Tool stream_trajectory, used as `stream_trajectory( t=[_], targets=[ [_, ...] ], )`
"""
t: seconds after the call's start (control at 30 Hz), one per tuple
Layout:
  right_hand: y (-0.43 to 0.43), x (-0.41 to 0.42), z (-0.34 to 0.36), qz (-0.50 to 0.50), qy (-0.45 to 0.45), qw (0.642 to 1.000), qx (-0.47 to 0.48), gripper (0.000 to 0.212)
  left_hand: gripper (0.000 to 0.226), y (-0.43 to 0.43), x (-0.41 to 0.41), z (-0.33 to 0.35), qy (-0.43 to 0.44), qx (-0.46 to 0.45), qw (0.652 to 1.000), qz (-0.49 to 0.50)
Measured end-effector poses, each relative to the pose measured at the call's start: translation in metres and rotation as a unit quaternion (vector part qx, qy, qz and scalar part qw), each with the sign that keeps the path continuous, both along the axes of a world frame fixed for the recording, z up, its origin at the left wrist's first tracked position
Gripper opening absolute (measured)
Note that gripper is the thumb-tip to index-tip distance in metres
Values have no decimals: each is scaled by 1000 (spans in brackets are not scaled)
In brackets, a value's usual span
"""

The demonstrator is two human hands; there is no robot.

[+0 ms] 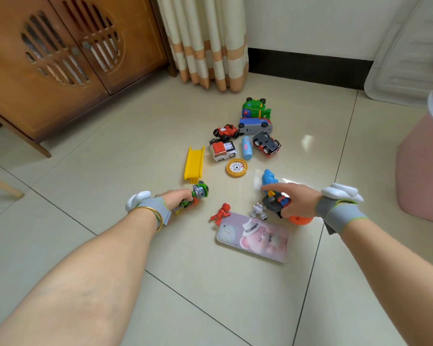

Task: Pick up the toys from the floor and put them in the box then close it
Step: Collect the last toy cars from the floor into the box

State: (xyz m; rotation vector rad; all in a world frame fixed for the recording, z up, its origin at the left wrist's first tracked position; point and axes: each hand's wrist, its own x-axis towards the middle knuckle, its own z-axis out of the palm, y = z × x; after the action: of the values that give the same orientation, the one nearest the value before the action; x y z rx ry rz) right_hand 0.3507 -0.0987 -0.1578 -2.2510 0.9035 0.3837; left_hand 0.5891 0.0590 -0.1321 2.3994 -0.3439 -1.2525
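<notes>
Toys lie scattered on the tiled floor. My left hand (pixel 176 198) is shut on a grey and green dog figure (pixel 200 191), just below a yellow ramp piece (pixel 194 163). My right hand (pixel 294 199) grips a dark toy with red and blue parts (pixel 275 203), above an orange ball (pixel 301 220) and next to a blue figure (pixel 269 178). Farther off sit a green vehicle (pixel 255 108), a blue and grey car (pixel 255 126), a small red car (pixel 226 132), a red and white truck (pixel 222 150), an upturned red car (pixel 266 144), a blue cylinder (pixel 246 147) and a gold toy clock (pixel 236 167). A red figure (pixel 220 214) and a white figure (pixel 258 211) lie near a phone.
A phone in a pink bear case (pixel 254 237) lies on the floor between my arms. A pink box (pixel 423 171) stands at the right, with a translucent lid (pixel 405 53) leaning on the wall behind it. A wooden cabinet (pixel 60 58) and a curtain (pixel 205 41) are at the back.
</notes>
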Motion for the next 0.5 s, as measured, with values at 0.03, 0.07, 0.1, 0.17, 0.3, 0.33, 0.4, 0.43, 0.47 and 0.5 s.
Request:
stream_trajectory(
  t=[0.03,0.07,0.1,0.17,0.3,0.33,0.4,0.43,0.47,0.5],
  targets=[
    [0,-2,-1,2,-1,1000,6,72,27,-1,-3,-2,6,9,1000,0],
    [1,-3,-2,0,-6,1000,15,72,29,-2,-7,-2,27,7,1000,14],
    [1,-5,-3,-9,-13,999,30,71,26,-4,-10,-3,48,-1,999,25],
    [1,-9,-4,-41,-40,996,72,71,16,-10,-18,-2,83,-13,996,26],
    [7,-10,-7,-92,-111,979,143,70,11,-27,-41,3,163,-43,985,33],
    [10,-9,-8,-105,-128,974,155,70,16,-31,-47,4,193,-50,979,35],
    [12,-5,-12,-135,-157,962,177,70,23,-40,-61,7,211,-61,975,31],
    [14,-3,-13,-151,-169,956,188,70,25,-43,-65,7,212,-64,975,26],
    [16,0,-14,-165,-183,948,199,70,26,-46,-68,7,215,-69,974,23],
    [17,3,-15,-181,-198,940,210,70,27,-50,-71,9,219,-72,973,25]
  ],
)
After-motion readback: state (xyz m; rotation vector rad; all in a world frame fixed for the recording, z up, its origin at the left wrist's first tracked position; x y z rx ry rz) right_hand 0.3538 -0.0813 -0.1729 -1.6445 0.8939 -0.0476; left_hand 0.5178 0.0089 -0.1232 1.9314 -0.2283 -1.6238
